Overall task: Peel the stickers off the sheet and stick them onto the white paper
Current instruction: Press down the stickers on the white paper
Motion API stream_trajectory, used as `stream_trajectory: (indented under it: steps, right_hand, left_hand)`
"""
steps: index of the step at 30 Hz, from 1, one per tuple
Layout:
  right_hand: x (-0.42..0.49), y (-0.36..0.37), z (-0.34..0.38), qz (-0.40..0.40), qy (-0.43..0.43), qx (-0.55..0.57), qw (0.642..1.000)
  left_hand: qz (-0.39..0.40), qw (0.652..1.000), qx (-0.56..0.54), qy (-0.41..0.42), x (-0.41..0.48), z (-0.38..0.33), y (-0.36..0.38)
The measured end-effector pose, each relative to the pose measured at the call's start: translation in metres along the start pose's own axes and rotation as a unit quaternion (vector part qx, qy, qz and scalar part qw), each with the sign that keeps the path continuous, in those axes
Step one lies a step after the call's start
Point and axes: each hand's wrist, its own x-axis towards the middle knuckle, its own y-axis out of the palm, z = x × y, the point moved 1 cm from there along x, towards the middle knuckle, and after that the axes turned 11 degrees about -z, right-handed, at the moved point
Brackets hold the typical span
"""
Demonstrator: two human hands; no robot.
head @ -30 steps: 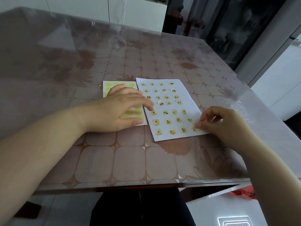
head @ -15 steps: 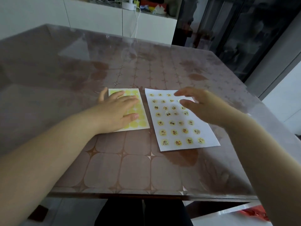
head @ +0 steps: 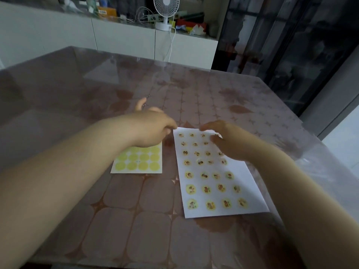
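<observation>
Near frame centre, sticker sheet [head: 138, 162] flat on the table [head: 77, 90], left of the white paper [head: 250, 183]; probably laid side by side for short transfers. Left hand [head: 150, 129] over the sheet's far end, likely pinning it, fingers loosely curled, holding nothing visible. Right hand [head: 226, 140] at the paper's upper edge, fingers bent and narrowly parted; pinched sticker or not: cannot tell.
</observation>
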Motion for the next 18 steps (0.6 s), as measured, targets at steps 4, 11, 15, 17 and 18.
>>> stream_trajectory:
  steps: [4, 11, 15, 17, 18]
  right_hand:
    - [0.008, 0.012, 0.017, 0.024, -0.072, -0.031, 0.997]
    - [0.009, 0.031, 0.016, 0.034, -0.081, -0.034, 0.996]
    - [0.011, 0.032, 0.016, 0.034, -0.061, 0.0, 0.998]
    - [0.015, 0.031, 0.016, 0.011, -0.034, 0.061, 0.998]
    - [0.017, 0.03, 0.015, -0.012, -0.025, 0.084, 0.996]
  left_hand:
    - [-0.157, 0.984, -0.082, -0.035, 0.004, 0.001, 0.024]
    - [-0.097, 0.991, -0.091, -0.009, -0.003, 0.006, 0.036]
    - [-0.097, 0.992, -0.074, -0.024, -0.003, 0.001, 0.037]
    - [-0.085, 0.993, -0.078, -0.033, -0.004, 0.002, 0.038]
    - [-0.079, 0.993, -0.082, -0.037, -0.005, 0.002, 0.039]
